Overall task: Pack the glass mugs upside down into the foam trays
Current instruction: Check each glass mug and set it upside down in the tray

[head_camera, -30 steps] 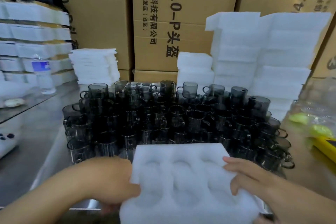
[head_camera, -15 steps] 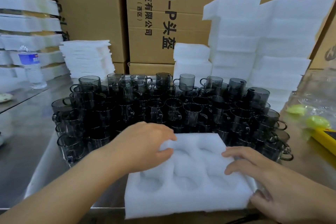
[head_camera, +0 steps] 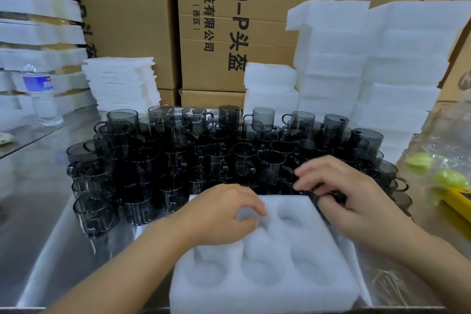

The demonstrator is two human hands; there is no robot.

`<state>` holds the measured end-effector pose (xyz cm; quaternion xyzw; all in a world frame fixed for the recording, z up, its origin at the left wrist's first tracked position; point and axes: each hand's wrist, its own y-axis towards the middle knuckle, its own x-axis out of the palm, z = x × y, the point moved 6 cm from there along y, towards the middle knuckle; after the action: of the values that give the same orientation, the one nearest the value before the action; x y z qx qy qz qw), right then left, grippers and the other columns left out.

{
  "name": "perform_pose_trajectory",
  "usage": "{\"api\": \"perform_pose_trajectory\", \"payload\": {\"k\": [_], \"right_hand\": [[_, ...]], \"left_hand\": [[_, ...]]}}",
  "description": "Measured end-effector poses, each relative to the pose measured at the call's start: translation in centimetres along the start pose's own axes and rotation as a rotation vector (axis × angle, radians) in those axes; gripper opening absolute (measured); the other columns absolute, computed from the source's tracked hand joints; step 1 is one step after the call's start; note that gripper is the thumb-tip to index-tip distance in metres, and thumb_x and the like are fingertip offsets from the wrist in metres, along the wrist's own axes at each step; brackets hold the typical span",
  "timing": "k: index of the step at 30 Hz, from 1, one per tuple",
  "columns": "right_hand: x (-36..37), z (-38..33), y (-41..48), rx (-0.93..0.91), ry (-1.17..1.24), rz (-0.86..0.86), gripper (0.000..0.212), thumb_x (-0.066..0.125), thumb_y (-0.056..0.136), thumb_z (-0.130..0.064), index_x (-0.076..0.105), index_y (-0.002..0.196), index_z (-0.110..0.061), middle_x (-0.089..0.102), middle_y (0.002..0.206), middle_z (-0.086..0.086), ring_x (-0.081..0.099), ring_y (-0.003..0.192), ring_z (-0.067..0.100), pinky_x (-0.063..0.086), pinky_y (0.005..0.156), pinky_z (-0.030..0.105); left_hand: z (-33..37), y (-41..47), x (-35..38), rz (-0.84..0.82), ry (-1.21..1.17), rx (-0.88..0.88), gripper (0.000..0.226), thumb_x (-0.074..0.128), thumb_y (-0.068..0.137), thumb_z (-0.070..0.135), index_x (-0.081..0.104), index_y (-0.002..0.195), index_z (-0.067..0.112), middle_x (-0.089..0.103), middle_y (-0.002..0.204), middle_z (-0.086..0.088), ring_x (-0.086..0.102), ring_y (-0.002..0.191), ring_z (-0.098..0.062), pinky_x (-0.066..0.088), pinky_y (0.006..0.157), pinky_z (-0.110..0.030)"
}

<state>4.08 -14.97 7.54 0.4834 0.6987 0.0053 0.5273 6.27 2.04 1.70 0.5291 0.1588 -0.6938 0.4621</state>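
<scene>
bare desk (head_camera: 38,211) runs open down the left, one water bottle (head_camera: 42,94) at its far end. glass mugs (head_camera: 178,150) stand packed together, the front row touching the far edge of the foam tray (head_camera: 267,283). the tray sits at the desk's near edge with a narrow free strip on its right. left hand (head_camera: 224,214) stays on the tray's far-left corner, fingers loosely bent, gripping nothing. right hand (head_camera: 356,199) has left the tray's right edge since half a second ago - now at the mugs by the far-right corner, fingers curled, hold on a mug cannot tell, blurred. counts - one tray, five pockets showing; mugs dozens, too crowded to count.
</scene>
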Motion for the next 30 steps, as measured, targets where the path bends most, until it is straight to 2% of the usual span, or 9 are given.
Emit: {"api": "perform_pose_trajectory", "payload": {"k": [5, 7, 11, 13, 15, 17, 20, 26, 30], "right_hand": [[3.2, -1.6, 6.9, 0.043, 0.143, 0.083, 0.033, 0.055, 0.079, 0.001, 0.063, 0.084, -0.031, 0.056, 0.102, -0.014, 0.058, 0.080, 0.003, 0.042, 0.069, 0.009], [5.4, -1.7, 10.1, 0.084, 0.132, 0.041, 0.026, 0.056, 0.085, -0.009, 0.063, 0.093, -0.033, 0.054, 0.103, -0.014, 0.057, 0.081, -0.001, 0.039, 0.071, 0.006], [9.3, -2.0, 15.3, 0.117, 0.086, -0.071, 0.039, 0.047, 0.093, -0.017, 0.052, 0.128, -0.032, 0.046, 0.123, 0.000, 0.055, 0.093, 0.010, 0.037, 0.079, 0.020], [10.8, -2.4, 16.9, 0.105, 0.052, -0.102, 0.048, 0.043, 0.093, -0.012, 0.043, 0.138, -0.030, 0.038, 0.132, 0.003, 0.050, 0.103, 0.017, 0.036, 0.083, 0.023], [12.1, -2.3, 17.9, 0.120, -0.009, -0.124, 0.050, 0.043, 0.093, -0.015, 0.038, 0.142, -0.027, 0.033, 0.135, 0.003, 0.038, 0.119, 0.023, 0.038, 0.092, 0.030], [13.1, -1.9, 18.4, 0.139, -0.103, -0.150, 0.046, 0.046, 0.094, -0.023, 0.040, 0.140, -0.024, 0.031, 0.135, 0.004, 0.030, 0.125, 0.026, 0.037, 0.100, 0.038], [14.0, -1.7, 18.6, 0.109, -0.230, -0.164, 0.034, 0.050, 0.096, -0.030, 0.048, 0.129, -0.022, 0.036, 0.134, 0.006, 0.032, 0.124, 0.027, 0.037, 0.099, 0.042], [13.7, -2.0, 18.4, 0.059, -0.231, -0.076, 0.016, 0.047, 0.098, -0.026, 0.054, 0.111, -0.019, 0.046, 0.124, 0.005, 0.043, 0.114, 0.026, 0.039, 0.087, 0.038], [11.4, -2.5, 16.8, 0.063, -0.052, 0.119, 0.011, 0.047, 0.098, -0.023, 0.050, 0.103, -0.014, 0.024, 0.149, 0.007, 0.044, 0.123, 0.025, 0.040, 0.089, 0.033]], "left_hand": [[-0.4, -0.1, 0.1, 0.119, -0.199, -0.024, 0.020, 0.067, 0.080, 0.011, 0.075, 0.096, 0.020, 0.066, 0.104, 0.014, 0.057, 0.102, 0.001, 0.037, 0.096, -0.012], [-0.7, -0.2, 0.2, 0.118, -0.265, -0.045, 0.020, 0.067, 0.079, 0.011, 0.075, 0.094, 0.021, 0.066, 0.103, 0.016, 0.057, 0.102, 0.003, 0.041, 0.094, -0.015], [-1.3, -0.4, 0.3, 0.054, -0.400, -0.116, 0.018, 0.069, 0.081, 0.011, 0.073, 0.091, 0.026, 0.066, 0.104, 0.020, 0.058, 0.103, 0.004, 0.044, 0.098, -0.027], [-1.5, -0.4, 0.3, 0.039, -0.441, -0.131, 0.018, 0.070, 0.082, 0.011, 0.073, 0.092, 0.026, 0.067, 0.105, 0.016, 0.059, 0.105, 0.002, 0.044, 0.098, -0.025], [-1.5, -0.4, 0.2, 0.035, -0.497, -0.139, 0.017, 0.070, 0.083, 0.009, 0.074, 0.096, 0.020, 0.068, 0.104, 0.013, 0.060, 0.100, 0.004, 0.046, 0.083, -0.012], [-1.5, -0.5, 0.2, 0.022, -0.542, -0.166, 0.017, 0.068, 0.085, 0.009, 0.072, 0.101, 0.013, 0.070, 0.104, 0.010, 0.060, 0.089, 0.009, 0.041, 0.061, -0.002], [-1.7, -0.6, 0.2, 0.017, -0.581, -0.211, 0.017, 0.066, 0.086, 0.008, 0.072, 0.100, 0.013, 0.072, 0.102, 0.005, 0.061, 0.075, 0.005, 0.040, 0.049, -0.005], [-1.7, -0.7, 0.3, 0.010, -0.716, -0.239, 0.026, 0.056, 0.088, 0.001, 0.072, 0.091, 0.022, 0.072, 0.086, 0.018, 0.065, 0.077, 0.007, 0.043, 0.047, -0.009], [-2.4, -0.5, 0.4, 0.043, -0.807, -0.233, 0.036, 0.052, 0.086, -0.009, 0.070, 0.095, 0.021, 0.073, 0.088, 0.016, 0.065, 0.078, 0.008, 0.043, 0.052, -0.004]]}}
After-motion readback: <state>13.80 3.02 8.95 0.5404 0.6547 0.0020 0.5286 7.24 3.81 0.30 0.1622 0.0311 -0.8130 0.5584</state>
